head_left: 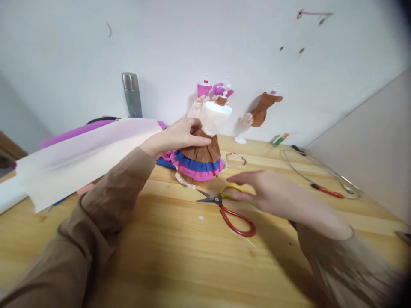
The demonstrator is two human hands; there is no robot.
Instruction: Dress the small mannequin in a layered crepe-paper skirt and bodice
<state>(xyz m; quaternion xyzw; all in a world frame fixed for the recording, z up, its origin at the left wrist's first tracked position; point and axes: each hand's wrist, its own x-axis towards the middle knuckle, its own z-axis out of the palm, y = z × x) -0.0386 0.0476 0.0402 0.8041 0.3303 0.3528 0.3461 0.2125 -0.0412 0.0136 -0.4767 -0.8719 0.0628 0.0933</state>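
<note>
My left hand [183, 136] is closed around the waist of a small dress-form doll [215, 114]. The doll has a cream top and a ruffled paper skirt [201, 164] in brown, blue and pink layers. In front of it, a pair of scissors [218, 199] lies on the table with its blades spread, one handle red and the other yellow. My right hand [269, 192], slightly blurred, is at the yellow handle with thumb and fingers apart. Whether the fingertips touch the handle I cannot tell.
Cream and purple paper sheets [93, 149] lie on the left, near a grey thermos [131, 95]. Behind the doll stand other small dressed forms [266, 107]. A ring of ribbon or wire [236, 159], a red-handled tool with a cord [327, 191] and a green box [281, 139] sit on the right.
</note>
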